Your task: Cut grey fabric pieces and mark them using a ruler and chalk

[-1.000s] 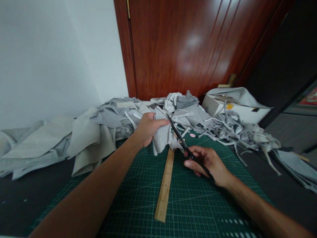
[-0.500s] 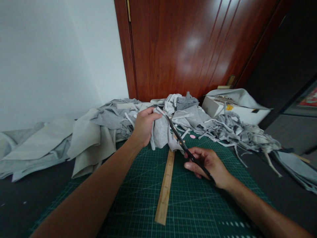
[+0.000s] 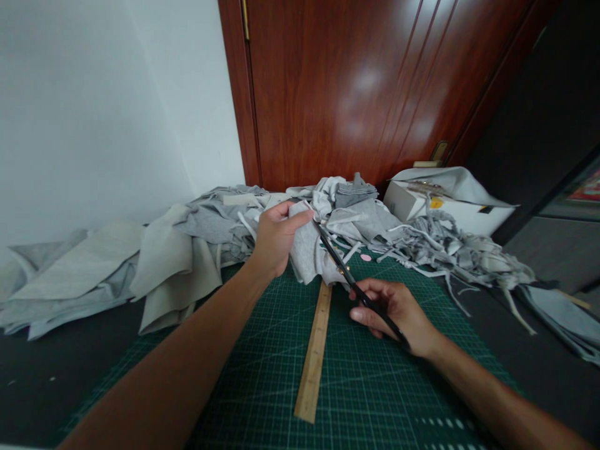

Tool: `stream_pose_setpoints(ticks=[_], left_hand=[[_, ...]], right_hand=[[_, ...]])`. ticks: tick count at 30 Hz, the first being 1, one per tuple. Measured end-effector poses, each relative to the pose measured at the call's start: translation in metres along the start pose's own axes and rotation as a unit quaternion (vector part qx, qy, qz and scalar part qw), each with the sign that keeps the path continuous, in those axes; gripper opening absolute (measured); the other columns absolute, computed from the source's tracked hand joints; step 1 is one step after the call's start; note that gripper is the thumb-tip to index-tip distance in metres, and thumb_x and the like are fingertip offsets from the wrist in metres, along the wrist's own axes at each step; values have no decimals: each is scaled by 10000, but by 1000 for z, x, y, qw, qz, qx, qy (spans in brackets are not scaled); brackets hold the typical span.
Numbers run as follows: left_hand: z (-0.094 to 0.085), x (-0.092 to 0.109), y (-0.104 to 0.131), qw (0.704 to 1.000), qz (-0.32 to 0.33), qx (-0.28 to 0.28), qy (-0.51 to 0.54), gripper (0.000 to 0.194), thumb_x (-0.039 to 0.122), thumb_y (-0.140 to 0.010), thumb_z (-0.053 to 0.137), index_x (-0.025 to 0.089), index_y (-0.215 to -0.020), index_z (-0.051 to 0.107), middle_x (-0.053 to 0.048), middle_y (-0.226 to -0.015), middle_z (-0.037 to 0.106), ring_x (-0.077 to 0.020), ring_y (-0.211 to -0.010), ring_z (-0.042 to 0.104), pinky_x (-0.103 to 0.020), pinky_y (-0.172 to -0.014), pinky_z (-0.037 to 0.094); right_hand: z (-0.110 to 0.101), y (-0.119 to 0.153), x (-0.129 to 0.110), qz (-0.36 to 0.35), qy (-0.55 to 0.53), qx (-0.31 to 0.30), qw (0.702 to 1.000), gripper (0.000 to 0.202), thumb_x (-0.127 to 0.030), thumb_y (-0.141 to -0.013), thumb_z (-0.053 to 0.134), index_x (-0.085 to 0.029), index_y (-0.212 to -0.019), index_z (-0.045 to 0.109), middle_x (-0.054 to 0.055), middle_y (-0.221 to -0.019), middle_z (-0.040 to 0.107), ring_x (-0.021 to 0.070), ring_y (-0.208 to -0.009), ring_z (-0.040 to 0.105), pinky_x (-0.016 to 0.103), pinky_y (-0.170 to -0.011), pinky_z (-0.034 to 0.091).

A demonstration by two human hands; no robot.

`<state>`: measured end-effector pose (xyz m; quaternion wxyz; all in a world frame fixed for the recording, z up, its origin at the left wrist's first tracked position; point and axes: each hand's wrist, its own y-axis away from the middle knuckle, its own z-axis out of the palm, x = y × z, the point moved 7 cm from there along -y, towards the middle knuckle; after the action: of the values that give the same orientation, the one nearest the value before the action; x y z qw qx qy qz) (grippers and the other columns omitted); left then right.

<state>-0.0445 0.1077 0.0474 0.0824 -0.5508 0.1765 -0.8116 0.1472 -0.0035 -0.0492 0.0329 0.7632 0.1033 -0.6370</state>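
1. Clock read from mid-mat [image 3: 262, 375], 12 being toward the door.
2. Left hand [image 3: 276, 240], between 11 and 12: grip closed, cloth [image 3: 307, 253] pinched under the thumb. Cloth held at 12, over the ruler's [image 3: 313, 362] far end.
3. Right hand [image 3: 389, 312], between 2 and 3: scissors' [image 3: 349, 275] handles wrapped in the grip, blades aimed toward 11. Tips placed at the cloth's edge, just beside the left thumb. Whether the blades are parted cannot be told.
4. Done, as judged: a good deal of cutting. Narrow strips [image 3: 459, 244] are tangled at 2, in front of the box [image 3: 469, 215]; smaller offcuts are scattered near 1, around the pink disc [image 3: 365, 257].
5. In hand: one piece appears to be being trimmed or snipped; the cut line is too small to be made out.
6. Left, as judged: plenty. Wide sheets [image 3: 162, 250] are stacked at 10, seemingly uncut into strips. Pieces are mixed in the heap [image 3: 370, 219] at 12; which are finished cannot be told.
7. Overall: rated partway, no exact share readable.
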Motion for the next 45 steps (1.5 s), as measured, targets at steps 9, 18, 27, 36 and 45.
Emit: stream_pose_setpoints(ticks=[9,18,27,36,45], left_hand=[[0,0,0,1000,27,7,-3,238,293,-647,887,179,-754,708,20,-719,665,-130,-650,581,-269,-630,424],[0,0,0,999,39,8,0,222,296,-685,873,186,-746,690,20,-709,645,-124,-628,556,-268,-608,408],[1,-2,0,999,34,10,16,217,300,-689,861,186,-738,683,31,-679,617,-121,-608,540,-263,-587,392],[-2,-2,-1,999,-22,-2,29,191,197,-544,797,166,-704,696,3,-667,668,-148,-602,592,-283,-605,444],[1,-4,2,997,-67,-32,-1,218,188,-533,846,141,-717,739,-33,-707,719,-192,-664,667,-319,-661,499]], right_hand=[[0,0,0,-2,6,-4,1000,478,-469,-701,954,-163,-938,674,-71,-554,564,81,-400,454,202,-394,332],[2,0,-3,-5,17,-13,1000,470,-471,-719,942,-160,-948,673,-76,-549,559,82,-407,454,206,-405,334],[2,0,-2,0,15,-11,1000,465,-468,-721,939,-165,-951,673,-78,-563,563,75,-401,459,196,-400,325],[3,0,-2,-1,9,-7,1000,470,-464,-711,948,-167,-948,673,-79,-556,561,79,-402,456,205,-401,333],[1,0,-1,4,4,6,1000,497,-488,-689,960,-172,-940,670,-84,-537,547,84,-405,442,215,-408,315]])
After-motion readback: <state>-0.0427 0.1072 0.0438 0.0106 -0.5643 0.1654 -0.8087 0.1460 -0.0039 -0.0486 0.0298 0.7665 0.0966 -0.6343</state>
